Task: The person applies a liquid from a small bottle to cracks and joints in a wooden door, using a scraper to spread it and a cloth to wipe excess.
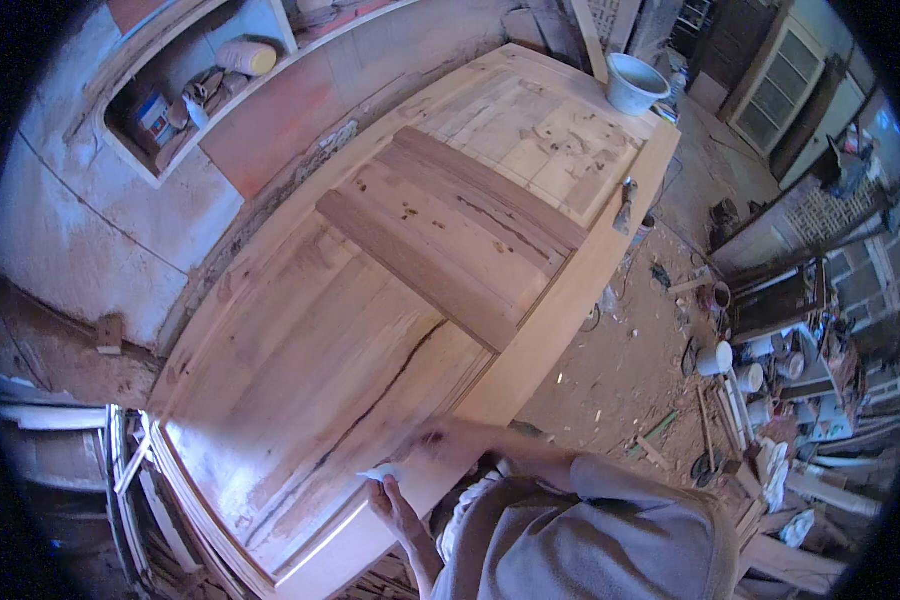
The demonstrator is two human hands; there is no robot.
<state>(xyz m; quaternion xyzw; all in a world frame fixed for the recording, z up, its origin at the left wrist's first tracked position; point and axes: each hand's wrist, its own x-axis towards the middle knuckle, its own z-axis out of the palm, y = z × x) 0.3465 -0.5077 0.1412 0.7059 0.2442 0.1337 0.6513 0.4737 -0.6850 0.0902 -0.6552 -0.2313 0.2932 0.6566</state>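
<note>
A large wooden door (300, 310) lies flat before me, with recessed panels and a raised middle section. A long dark crack runs along its near panel. My left hand (395, 508) is at the door's near edge, its fingers closed on a small whitish flat piece (382, 472) whose kind I cannot make out. Just beyond it, my right hand (440, 445) reaches across the door's near edge. Motion smears that hand, so its fingers and anything in them are unclear. Farther up the right edge lies a small metal tool (625, 207).
A pale bucket (637, 85) stands at the door's far right corner. To the left, a wall shelf (185, 105) holds containers. White tubs (715, 358), sticks and scraps litter the floor at right. Strips of wood (185, 520) stand near the lower left.
</note>
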